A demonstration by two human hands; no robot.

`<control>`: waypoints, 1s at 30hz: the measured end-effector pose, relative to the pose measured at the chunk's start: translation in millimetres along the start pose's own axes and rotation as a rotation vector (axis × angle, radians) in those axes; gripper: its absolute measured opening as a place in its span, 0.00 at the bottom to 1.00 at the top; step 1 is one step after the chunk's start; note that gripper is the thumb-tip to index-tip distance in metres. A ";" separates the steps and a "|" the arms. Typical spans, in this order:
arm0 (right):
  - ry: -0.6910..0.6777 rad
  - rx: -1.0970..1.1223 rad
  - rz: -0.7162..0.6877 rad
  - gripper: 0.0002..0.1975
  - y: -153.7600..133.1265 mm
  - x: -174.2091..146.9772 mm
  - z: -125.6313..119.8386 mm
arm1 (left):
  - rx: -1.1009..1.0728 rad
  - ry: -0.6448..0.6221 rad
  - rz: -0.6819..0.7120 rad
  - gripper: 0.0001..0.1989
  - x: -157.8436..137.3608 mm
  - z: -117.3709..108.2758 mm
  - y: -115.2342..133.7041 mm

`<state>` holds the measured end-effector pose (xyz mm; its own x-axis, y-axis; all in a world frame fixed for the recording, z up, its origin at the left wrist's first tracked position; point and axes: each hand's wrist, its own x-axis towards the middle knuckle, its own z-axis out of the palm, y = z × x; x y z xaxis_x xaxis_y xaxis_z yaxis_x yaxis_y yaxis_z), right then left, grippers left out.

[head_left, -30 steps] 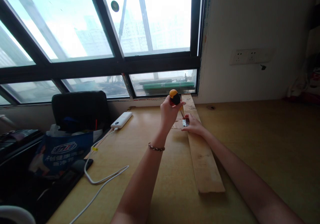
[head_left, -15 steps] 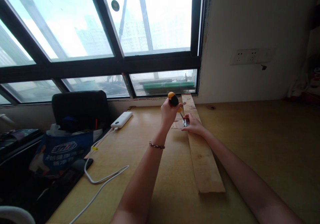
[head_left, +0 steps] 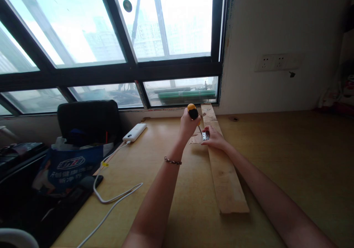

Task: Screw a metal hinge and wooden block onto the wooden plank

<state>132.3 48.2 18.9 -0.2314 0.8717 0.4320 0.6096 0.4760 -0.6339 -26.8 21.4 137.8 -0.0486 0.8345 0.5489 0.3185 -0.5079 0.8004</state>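
My left hand (head_left: 189,124) is closed around the yellow and black handle of a screwdriver (head_left: 193,111). Its shaft slants down to the right, and the tip is at a small metal hinge (head_left: 205,135). Whether the tip sits in a screw is too small to tell. My right hand (head_left: 214,138) pinches the hinge from the right between thumb and fingers, partly covering it. Under that hand lies a long, narrow wooden board (head_left: 228,181), running from the window side toward me. A short wooden piece (head_left: 195,139) sticks out to the left beneath the hinge.
On the table (head_left: 290,174), a white power bank (head_left: 134,132) lies to the left, with a white cable (head_left: 118,198) looping toward me. Beyond the left edge are a black chair (head_left: 88,119) and a blue bag (head_left: 69,167). A window and a wall socket (head_left: 279,62) are behind.
My left hand and the screwdriver handle have shifted slightly right and down, and the screwdriver's angle has changed a little. My right hand stays at the hinge.
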 end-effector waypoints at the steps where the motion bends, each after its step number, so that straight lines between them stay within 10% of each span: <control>1: -0.001 -0.001 0.000 0.35 -0.3 -0.2 -0.1 | 0.004 -0.002 0.006 0.11 -0.4 0.9 -0.2; 11: 0.004 -0.029 -0.015 0.33 -5.4 -1.1 -1.6 | 0.193 -0.142 -0.137 0.17 0.9 -13.0 1.6; 30: -0.027 0.121 -0.013 0.44 1.1 -6.5 -15.7 | -0.192 -0.080 -0.283 0.20 10.2 -47.5 15.9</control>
<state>146.3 41.3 25.4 -0.2596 0.8674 0.4246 0.5110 0.4964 -0.7017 -67.1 11.7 167.6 -0.0327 0.9583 0.2840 0.1185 -0.2784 0.9531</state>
